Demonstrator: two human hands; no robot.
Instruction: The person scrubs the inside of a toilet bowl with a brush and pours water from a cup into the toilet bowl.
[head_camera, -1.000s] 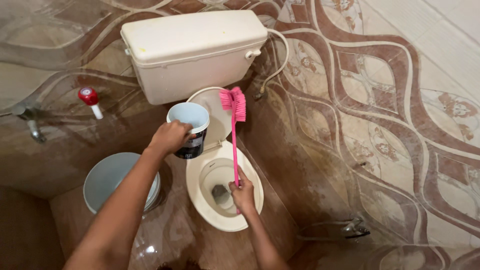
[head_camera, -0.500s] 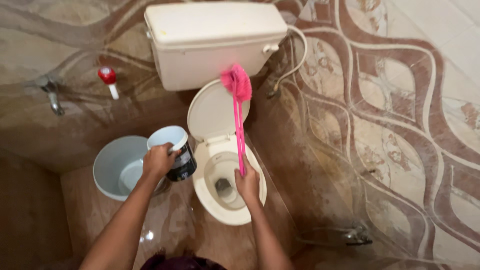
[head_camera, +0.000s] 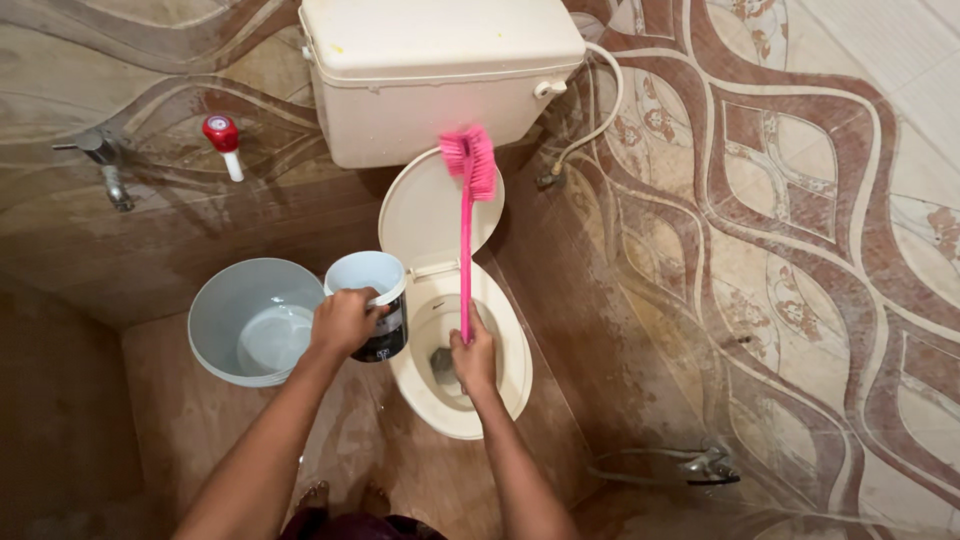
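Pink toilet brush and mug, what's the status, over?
Right hand grips pink long-handled toilet brush, bristles up. Left hand holds pale-blue plastic mug beside cream toilet bowl. Nothing obstructing.

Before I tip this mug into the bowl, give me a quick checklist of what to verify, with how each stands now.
1. Left hand grips the mug: ok.
2. Mug over the toilet bowl: not ok, it sits beside the rim, toward the bucket.
3. Water in the mug: cannot tell.
4. Right hand holds the pink brush by the handle: ok.
5. Bristles down in the bowl: not ok, they point up by the raised lid.
6. Lid up and clear of the bowl: ok.
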